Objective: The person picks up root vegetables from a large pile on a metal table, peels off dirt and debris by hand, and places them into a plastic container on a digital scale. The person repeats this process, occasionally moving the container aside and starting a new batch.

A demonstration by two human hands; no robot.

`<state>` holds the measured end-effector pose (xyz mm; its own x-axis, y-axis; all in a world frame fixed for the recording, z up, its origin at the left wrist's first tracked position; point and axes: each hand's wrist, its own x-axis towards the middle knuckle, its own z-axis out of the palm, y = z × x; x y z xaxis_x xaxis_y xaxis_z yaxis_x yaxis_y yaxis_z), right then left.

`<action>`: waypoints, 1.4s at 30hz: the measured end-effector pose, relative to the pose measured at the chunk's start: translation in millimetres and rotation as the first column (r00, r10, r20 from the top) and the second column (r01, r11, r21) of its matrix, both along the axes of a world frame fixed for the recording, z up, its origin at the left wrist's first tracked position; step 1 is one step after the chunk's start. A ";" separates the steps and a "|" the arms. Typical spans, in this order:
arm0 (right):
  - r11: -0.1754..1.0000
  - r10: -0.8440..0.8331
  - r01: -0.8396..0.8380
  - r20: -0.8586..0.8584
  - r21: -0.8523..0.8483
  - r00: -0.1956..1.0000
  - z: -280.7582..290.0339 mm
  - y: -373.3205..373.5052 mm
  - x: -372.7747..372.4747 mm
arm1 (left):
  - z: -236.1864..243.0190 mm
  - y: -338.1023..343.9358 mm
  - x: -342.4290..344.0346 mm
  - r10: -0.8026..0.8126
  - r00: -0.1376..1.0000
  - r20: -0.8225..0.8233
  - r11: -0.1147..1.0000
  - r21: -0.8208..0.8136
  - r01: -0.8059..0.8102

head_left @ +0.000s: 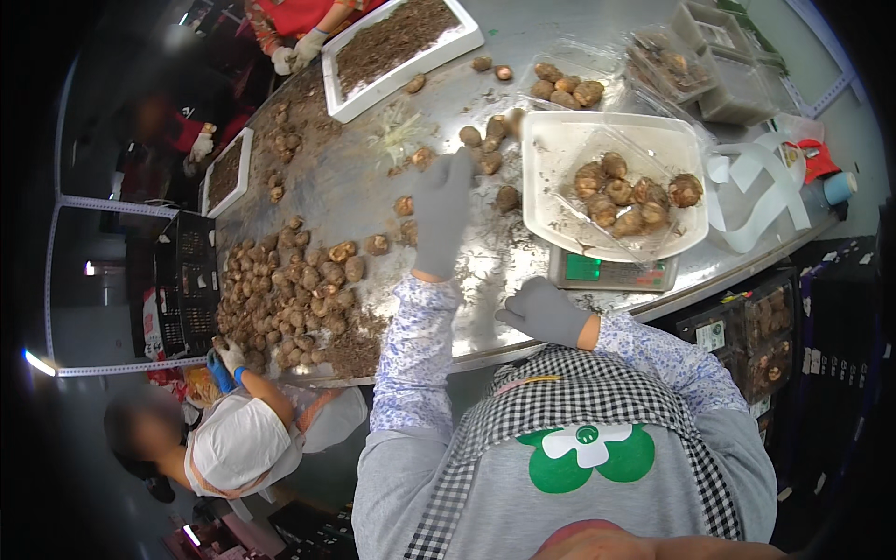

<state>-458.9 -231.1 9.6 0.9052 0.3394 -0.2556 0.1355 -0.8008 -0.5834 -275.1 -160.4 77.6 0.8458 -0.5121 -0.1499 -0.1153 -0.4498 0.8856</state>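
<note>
My left hand [440, 210], in a grey glove, reaches over the steel table with fingers extended, near a few round brown tubers [486, 161]. My right hand [543, 313], also gloved, rests near the table's front edge with fingers apart and slightly bent, holding nothing visible. It is left of a digital scale [612, 275]. On the scale stands a white tub [537, 168] containing an open clear plastic box [579, 233] with several tubers [624, 195].
A large tuber pile [289, 280] covers the left. Soil-filled foam trays [451, 37], clear boxes [723, 98] and white ribbon [751, 215] lie around. Co-workers' gloved hands show at top [303, 51] and left [229, 359]; black crates [191, 289] stand beside the table.
</note>
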 end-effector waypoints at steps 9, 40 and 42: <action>0.955 -0.103 0.062 0.130 0.289 0.986 -37.7 34.5 6.5 | -78.4 -11.4 0.6 -0.498 0.808 0.314 0.839 0.409 0.358; 0.899 -0.150 0.149 -0.032 0.411 0.988 -67.6 33.7 18.7 | -126.0 8.5 41.7 -0.091 0.965 0.248 0.967 0.254 0.026; 0.926 -0.085 0.115 -0.100 0.359 0.991 -62.2 37.3 20.9 | -121.3 10.9 32.4 -0.046 0.939 0.340 0.976 0.214 -0.029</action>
